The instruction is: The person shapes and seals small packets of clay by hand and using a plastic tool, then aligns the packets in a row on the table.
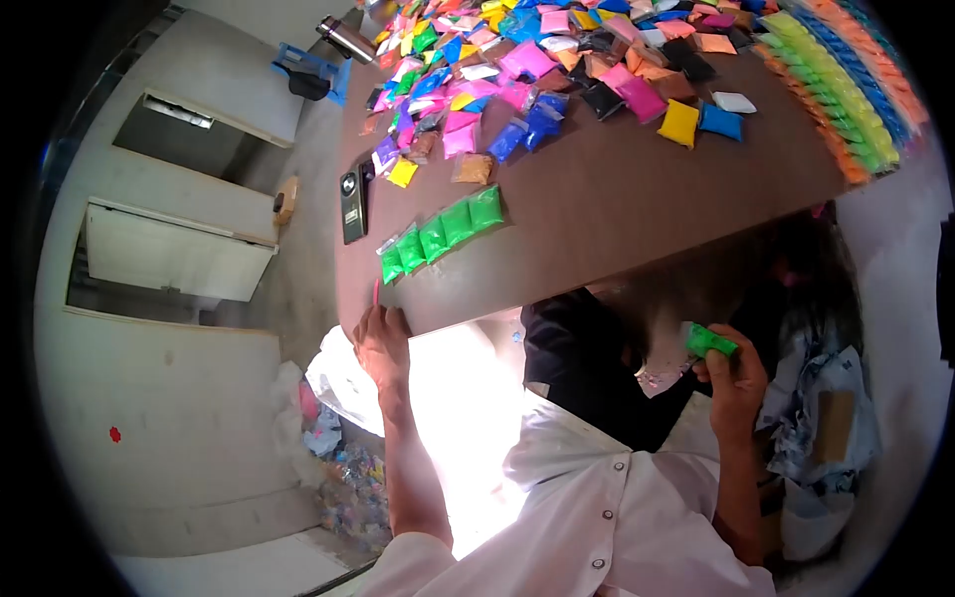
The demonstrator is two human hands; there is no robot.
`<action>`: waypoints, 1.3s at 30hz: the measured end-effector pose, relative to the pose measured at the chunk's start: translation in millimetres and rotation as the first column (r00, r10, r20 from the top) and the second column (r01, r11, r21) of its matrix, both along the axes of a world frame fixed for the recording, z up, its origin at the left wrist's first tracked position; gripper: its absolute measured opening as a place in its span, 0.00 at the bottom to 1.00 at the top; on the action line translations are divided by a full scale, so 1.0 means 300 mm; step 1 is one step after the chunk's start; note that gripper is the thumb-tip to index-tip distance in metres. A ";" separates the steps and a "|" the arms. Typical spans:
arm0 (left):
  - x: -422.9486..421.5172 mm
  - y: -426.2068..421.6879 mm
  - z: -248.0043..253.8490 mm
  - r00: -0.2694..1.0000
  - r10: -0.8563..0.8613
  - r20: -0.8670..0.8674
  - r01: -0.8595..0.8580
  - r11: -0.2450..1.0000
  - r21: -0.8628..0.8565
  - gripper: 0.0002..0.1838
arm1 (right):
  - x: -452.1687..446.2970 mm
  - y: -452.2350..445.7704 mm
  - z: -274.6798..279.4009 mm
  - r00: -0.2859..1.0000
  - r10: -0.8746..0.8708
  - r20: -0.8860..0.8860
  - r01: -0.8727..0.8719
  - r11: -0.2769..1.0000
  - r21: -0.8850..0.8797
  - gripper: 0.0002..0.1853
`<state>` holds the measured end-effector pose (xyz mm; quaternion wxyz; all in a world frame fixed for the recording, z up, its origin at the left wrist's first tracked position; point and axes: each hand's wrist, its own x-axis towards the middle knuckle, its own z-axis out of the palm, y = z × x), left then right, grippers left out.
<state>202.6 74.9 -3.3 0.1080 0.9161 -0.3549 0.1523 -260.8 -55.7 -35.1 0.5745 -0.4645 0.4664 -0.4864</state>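
Head camera view: a person in a white shirt (567, 517) is working at a brown table (637, 224), with the right hand (738, 388) hanging off the near edge, over the lap. Its thumb and fingers are pinching a green packet (710, 342), which is sitting apart from all the others. The packet's long axis is running across the view, tilting slightly down toward the right; its clear end is pointing left, away from the palm, while the green end is resting by the fingers.

The left hand (382, 348) is resting at the table's near-left corner. A slim pink item (376, 293) is jutting up just beyond its fingertips; whether the fingers are gripping it cannot be told.

Just beyond, a row of five green packets (433, 239) is lying slantwise, its long axis climbing from lower left to upper right, clear ends pointing up and left. Judging by the layout, work is standing partway: five are lining up, and one in hand is not yet joining them.

A black phone (354, 207) is lying left of the row. Farther off, a mixed heap of packets (537, 62) is spreading loose, how much of it left to handle being unclear, while packet strips (831, 90) are lying side by side at far right.
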 end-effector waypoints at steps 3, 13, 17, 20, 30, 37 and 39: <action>-0.068 0.038 -0.040 0.991 -0.105 0.089 0.112 0.991 -0.079 0.18 | 0.004 0.012 0.019 1.000 0.000 0.009 -0.001 0.998 0.057 0.09; -0.094 0.155 -0.105 0.951 -0.303 0.058 0.306 0.904 -0.299 0.10 | 0.037 0.018 -0.037 0.994 0.098 0.050 -0.100 0.995 0.025 0.07; -0.186 0.098 -0.016 0.914 -0.201 -0.352 0.008 0.877 -0.480 0.12 | 0.052 0.018 0.009 0.995 0.097 0.014 -0.097 0.995 -0.027 0.07; -0.352 0.039 0.063 0.633 -0.355 -0.688 -0.168 0.804 -0.571 0.13 | 0.068 0.026 0.039 0.991 0.130 0.034 -0.124 0.983 -0.134 0.07; -0.986 -0.247 0.098 0.005 -0.571 -0.821 0.050 0.820 -0.570 0.05 | 0.069 0.043 0.060 0.985 -0.009 -0.173 -0.050 0.941 -0.335 0.06; -1.005 -0.277 0.110 0.059 -0.609 -0.791 0.205 0.782 -0.588 0.07 | 0.045 0.042 0.055 0.954 -0.083 -0.289 -0.060 0.890 -0.453 0.12; -1.017 -0.274 0.145 0.155 -0.554 -0.818 0.271 0.820 -0.504 0.07 | 0.040 0.035 0.047 0.946 -0.094 -0.311 -0.069 0.878 -0.474 0.13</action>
